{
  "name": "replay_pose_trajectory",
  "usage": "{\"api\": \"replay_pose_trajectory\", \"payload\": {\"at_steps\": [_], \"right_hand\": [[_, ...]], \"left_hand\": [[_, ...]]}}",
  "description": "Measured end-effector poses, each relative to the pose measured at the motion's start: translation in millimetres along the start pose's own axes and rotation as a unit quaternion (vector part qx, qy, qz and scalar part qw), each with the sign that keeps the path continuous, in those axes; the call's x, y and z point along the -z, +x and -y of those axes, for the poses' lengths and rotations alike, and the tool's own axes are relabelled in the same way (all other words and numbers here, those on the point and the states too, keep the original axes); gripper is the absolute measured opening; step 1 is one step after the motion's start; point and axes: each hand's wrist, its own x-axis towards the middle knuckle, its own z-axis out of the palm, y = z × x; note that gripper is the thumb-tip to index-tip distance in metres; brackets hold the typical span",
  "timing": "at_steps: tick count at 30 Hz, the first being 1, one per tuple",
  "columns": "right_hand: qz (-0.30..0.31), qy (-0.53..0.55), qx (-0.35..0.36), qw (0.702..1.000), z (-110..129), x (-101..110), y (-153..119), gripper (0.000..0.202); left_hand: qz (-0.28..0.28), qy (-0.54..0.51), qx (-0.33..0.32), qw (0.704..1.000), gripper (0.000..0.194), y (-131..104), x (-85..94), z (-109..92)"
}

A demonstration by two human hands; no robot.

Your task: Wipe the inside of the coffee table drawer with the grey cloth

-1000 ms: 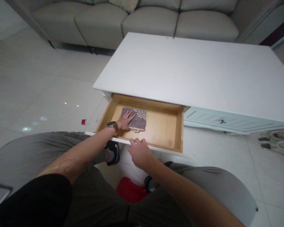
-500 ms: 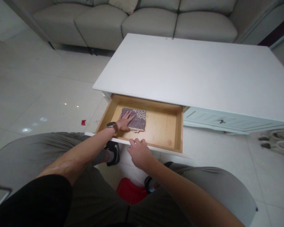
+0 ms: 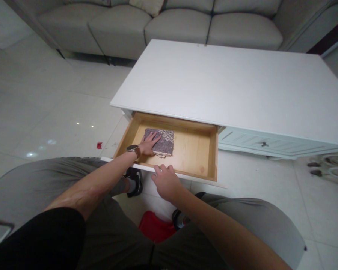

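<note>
A folded purple-grey cloth with a cream pattern lies in the left half of a pulled-out wooden drawer. My left hand, a watch on its wrist, rests flat on the cloth's left part with fingers spread. Over the top edge of the drawer's white front curl the fingers of my right hand, near the middle. Its thumb is hard to make out. The drawer belongs to a white coffee table.
Beyond the table stands a grey sofa. A second drawer front with a small knob is on the right. A red object sits on the floor between my feet, and a red scrap lies on the tiles to the left.
</note>
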Motion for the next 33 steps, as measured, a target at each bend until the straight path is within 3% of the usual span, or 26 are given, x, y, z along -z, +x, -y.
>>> {"api": "replay_pose_trajectory", "payload": {"at_steps": [33], "right_hand": [[-0.001,0.001,-0.001,1.0,0.3,-1.4,0.7,0.028]], "left_hand": [[0.001,0.001,0.0,1.0,0.127,1.0,-0.3,0.7]]}}
